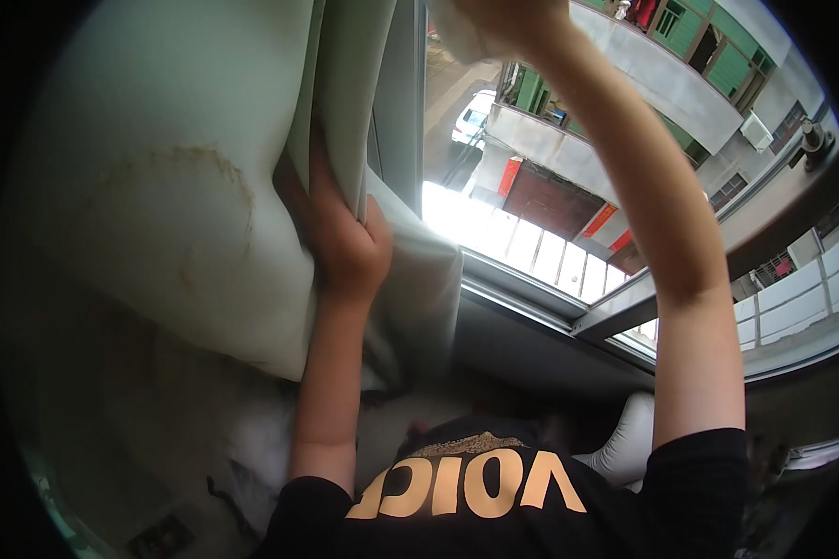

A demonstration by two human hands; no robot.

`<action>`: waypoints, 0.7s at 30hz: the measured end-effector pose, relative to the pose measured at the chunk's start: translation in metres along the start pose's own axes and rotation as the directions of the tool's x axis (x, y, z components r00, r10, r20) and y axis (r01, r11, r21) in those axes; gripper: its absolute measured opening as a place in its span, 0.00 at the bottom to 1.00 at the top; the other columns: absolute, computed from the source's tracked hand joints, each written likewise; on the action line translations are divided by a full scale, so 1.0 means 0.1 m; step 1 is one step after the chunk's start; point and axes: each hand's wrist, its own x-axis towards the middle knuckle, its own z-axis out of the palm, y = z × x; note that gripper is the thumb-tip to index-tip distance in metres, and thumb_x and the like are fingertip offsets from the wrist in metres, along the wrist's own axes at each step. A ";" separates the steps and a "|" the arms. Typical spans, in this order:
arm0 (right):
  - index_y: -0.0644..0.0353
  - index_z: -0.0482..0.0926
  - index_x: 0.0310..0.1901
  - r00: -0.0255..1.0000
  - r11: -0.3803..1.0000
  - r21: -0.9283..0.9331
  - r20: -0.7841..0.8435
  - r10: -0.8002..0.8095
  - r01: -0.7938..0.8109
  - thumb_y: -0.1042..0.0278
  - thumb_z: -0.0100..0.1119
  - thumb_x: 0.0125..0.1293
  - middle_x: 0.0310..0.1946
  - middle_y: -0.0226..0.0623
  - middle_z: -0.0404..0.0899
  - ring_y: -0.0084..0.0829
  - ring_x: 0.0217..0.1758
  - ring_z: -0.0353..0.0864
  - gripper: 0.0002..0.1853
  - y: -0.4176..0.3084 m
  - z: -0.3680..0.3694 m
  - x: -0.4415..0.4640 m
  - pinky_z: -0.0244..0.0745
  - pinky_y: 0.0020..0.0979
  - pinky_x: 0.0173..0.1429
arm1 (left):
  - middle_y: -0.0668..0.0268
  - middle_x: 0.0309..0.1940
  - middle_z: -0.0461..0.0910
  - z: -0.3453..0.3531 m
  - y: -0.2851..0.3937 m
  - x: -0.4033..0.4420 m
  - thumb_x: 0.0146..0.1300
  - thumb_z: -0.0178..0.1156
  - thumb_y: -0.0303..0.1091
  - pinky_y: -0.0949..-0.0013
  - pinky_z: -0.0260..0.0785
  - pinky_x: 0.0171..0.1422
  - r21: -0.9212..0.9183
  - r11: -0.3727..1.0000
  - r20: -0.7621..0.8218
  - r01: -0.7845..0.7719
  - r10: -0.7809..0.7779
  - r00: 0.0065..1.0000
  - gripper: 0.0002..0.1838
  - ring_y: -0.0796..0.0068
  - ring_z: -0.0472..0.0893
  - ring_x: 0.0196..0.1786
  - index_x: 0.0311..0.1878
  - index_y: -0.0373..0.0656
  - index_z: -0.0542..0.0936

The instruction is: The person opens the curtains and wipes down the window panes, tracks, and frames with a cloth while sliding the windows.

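My left hand [350, 238] is closed on a fold of the pale grey-green curtain [186, 224], its fingers partly tucked behind the cloth. A brownish stain marks the curtain to the left. My right hand [503, 28] is raised at the top edge, in front of the window glass. Something whitish and blurred shows beside its fingers; the fingers are cut off and smeared, so what it holds cannot be made out. The window frame [531, 291] runs beside the curtain, under my raised right arm.
Outside the window stand a building [550, 200] with red strips and green panels and a white vehicle [475, 116]. A metal fitting [814, 140] sits on the frame at the right. A white rounded object [629, 438] lies low beside my body.
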 end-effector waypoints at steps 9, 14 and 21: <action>0.59 0.72 0.65 0.686 -0.044 0.687 0.715 -0.139 -0.725 0.71 0.55 0.67 0.59 0.42 0.77 0.39 0.61 0.76 0.24 -1.28 -0.86 -2.74 0.71 0.41 0.62 | 0.44 0.72 0.57 -0.23 0.20 -0.16 0.52 0.48 0.21 0.44 0.39 0.78 -0.115 0.993 -0.001 -0.020 0.020 1.000 0.39 0.38 0.54 0.73 0.73 0.30 0.55; 0.55 0.78 0.58 0.732 0.709 0.691 0.408 -0.545 0.142 0.70 0.54 0.66 0.56 0.38 0.77 0.36 0.62 0.75 0.19 -1.11 -0.76 -3.17 0.70 0.38 0.64 | 0.44 0.72 0.57 -0.40 0.12 -0.20 0.53 0.48 0.21 0.44 0.41 0.78 -0.084 0.996 -0.006 -0.009 0.009 1.000 0.39 0.38 0.55 0.73 0.72 0.30 0.56; 0.41 0.80 0.55 0.946 0.961 0.230 0.249 -0.208 0.151 0.64 0.53 0.61 0.62 0.24 0.72 0.28 0.68 0.69 0.20 0.38 -0.68 -1.15 0.56 0.54 0.67 | 0.45 0.70 0.61 -0.49 0.14 -0.15 0.55 0.47 0.21 0.46 0.42 0.78 -0.060 0.996 -0.041 -0.058 0.056 0.998 0.37 0.39 0.57 0.72 0.72 0.29 0.58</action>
